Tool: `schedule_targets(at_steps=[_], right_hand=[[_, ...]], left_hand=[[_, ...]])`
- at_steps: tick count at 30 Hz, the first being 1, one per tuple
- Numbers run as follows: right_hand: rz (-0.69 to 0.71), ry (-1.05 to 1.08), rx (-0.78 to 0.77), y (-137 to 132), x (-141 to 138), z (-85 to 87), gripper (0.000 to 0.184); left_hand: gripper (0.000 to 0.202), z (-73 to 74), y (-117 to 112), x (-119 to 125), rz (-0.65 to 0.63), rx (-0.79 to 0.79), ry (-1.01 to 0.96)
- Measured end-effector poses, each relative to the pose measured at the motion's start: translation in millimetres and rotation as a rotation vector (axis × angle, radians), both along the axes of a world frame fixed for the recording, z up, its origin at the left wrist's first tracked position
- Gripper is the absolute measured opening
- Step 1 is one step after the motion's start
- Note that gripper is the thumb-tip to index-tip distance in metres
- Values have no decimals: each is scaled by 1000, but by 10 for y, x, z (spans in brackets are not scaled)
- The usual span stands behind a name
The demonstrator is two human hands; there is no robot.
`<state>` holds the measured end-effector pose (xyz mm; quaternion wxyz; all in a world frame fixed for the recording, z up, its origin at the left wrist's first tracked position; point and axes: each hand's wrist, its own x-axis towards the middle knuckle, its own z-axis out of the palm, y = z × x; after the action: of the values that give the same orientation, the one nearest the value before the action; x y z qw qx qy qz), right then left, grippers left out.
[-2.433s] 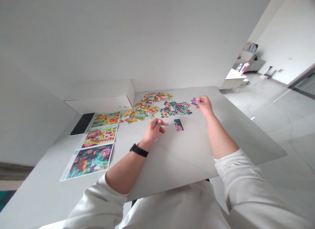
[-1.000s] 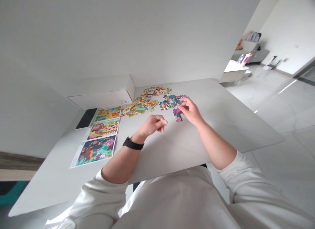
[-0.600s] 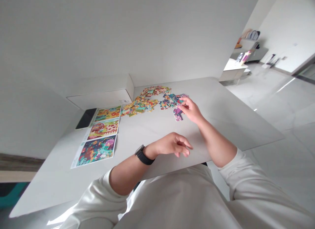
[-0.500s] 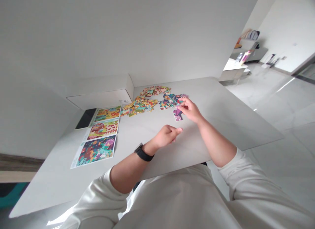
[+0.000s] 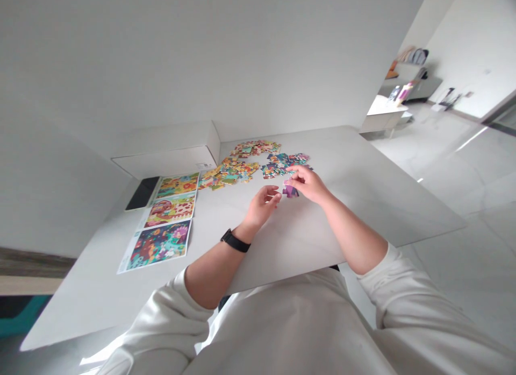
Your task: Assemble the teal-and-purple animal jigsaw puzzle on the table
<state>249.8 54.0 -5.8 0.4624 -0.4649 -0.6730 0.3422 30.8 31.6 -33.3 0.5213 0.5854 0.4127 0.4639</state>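
Note:
My right hand (image 5: 308, 183) rests on the white table (image 5: 363, 203) with its fingers pinched on a purple puzzle piece (image 5: 289, 190) that lies among the joined dark pieces. My left hand (image 5: 263, 204) hovers just left of that piece, fingers loosely apart and empty, a black watch on its wrist. Behind both hands lie loose puzzle pieces in three heaps: a blue-green heap (image 5: 282, 164), a yellow heap (image 5: 228, 174) and an orange-pink heap (image 5: 255, 147).
A sheet with three picture cards (image 5: 163, 218) lies at the left of the table. A white box (image 5: 169, 151) stands against the wall, with a black phone-like slab (image 5: 141, 193) beside it. The table's edge runs close to my body.
My right hand carried the purple piece from the far right back to the joined pieces. My left hand dipped toward the near edge, then came up beside the piece.

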Motion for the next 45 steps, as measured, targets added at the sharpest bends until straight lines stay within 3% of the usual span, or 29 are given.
schedule_targets(at_steps=[4, 12, 20, 25, 28, 31, 37, 41, 45], right_hand=[[90, -7, -58, -26, -74, -35, 48], [3, 52, -96, 23, 59, 17, 44], [83, -3, -195, 15, 56, -2, 40], [-72, 14, -132, 73, 336, 79, 44], [-81, -11, -176, 85, 464, 98, 41], [8, -85, -292, 80, 470, 58, 33], [51, -316, -454, 102, 383, -101, 20], [7, -475, -400, 116, 366, -144, 17], [-29, -581, -363, 100, 319, -143, 18]], left_hand=[[53, -6, -13, 11, -75, -103, -34], [53, 50, -32, -8, 3, -195, -98], [58, 46, -63, 1, -26, -215, -129], [64, 73, -36, -36, 19, -204, -103], [64, 65, -31, -48, 63, -165, -71], [66, 37, -41, -36, 51, -122, -27], [50, 55, -121, -18, -113, 124, 161], [33, 91, -193, -9, -271, 302, 271], [33, 35, -222, 26, -436, 435, 349]])
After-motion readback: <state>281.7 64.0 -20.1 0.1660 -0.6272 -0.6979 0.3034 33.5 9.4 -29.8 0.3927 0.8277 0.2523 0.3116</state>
